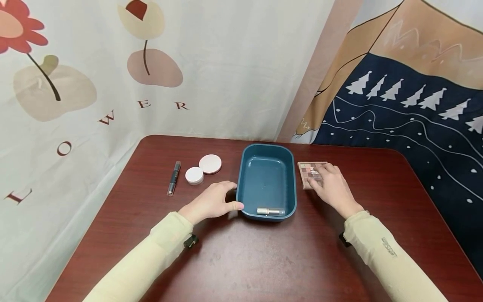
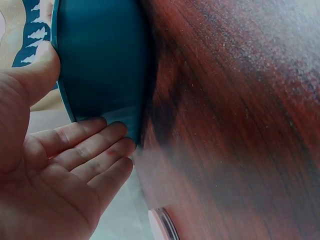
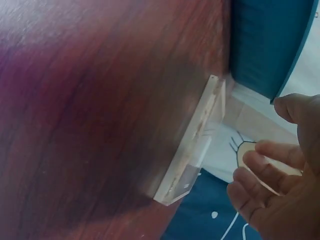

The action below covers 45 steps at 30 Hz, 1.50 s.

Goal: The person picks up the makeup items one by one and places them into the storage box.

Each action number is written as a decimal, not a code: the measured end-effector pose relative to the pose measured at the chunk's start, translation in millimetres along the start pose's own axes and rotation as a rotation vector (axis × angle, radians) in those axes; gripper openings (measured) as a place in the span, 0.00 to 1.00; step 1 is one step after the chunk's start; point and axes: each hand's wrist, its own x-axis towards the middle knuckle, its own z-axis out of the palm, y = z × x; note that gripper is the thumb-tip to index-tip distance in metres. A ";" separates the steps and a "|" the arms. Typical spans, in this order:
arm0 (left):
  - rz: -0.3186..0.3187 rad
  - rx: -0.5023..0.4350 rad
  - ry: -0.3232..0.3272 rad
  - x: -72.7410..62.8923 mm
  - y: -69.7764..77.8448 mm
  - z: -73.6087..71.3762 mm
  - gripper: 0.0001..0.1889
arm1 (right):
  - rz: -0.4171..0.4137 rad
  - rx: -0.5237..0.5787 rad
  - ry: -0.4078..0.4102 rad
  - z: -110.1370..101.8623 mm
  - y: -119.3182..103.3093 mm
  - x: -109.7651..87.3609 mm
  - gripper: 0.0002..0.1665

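A blue rectangular bin (image 1: pixel 266 180) stands on the table with a lipstick tube (image 1: pixel 270 212) lying inside at its near end. My left hand (image 1: pixel 212 202) is at the bin's left side, its fingers nearly straight along the outer wall (image 2: pixel 102 65) and the thumb at the rim. On the bin's right lies an eyeshadow palette (image 1: pixel 306 175) with a clear lid. Just above the palette is my right hand (image 1: pixel 332 185), fingers loosely bent and holding nothing. In the right wrist view, a gap shows between these fingers (image 3: pixel 257 175) and the palette (image 3: pixel 190 145).
Left of the bin are two round white compacts (image 1: pixel 210 164) and a dark double-ended makeup stick (image 1: pixel 174 178) with clear caps. The dark red wooden table (image 1: pixel 264 260) ends at the back against a printed curtain (image 1: pixel 226 84).
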 end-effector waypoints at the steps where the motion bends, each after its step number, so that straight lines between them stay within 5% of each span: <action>1: 0.000 -0.001 0.001 -0.3 -0.1 0.4 0.32 | 0.021 -0.003 -0.015 0.6 1.0 0.0 0.28; 21: -0.004 0.000 -0.019 4.9 1.3 -1.1 0.31 | 0.336 -0.088 -0.209 11.3 3.6 10.7 0.51; 45: -0.012 0.001 -0.029 9.3 -1.2 -2.0 0.33 | 0.522 -0.142 -0.332 19.6 -7.2 25.3 0.66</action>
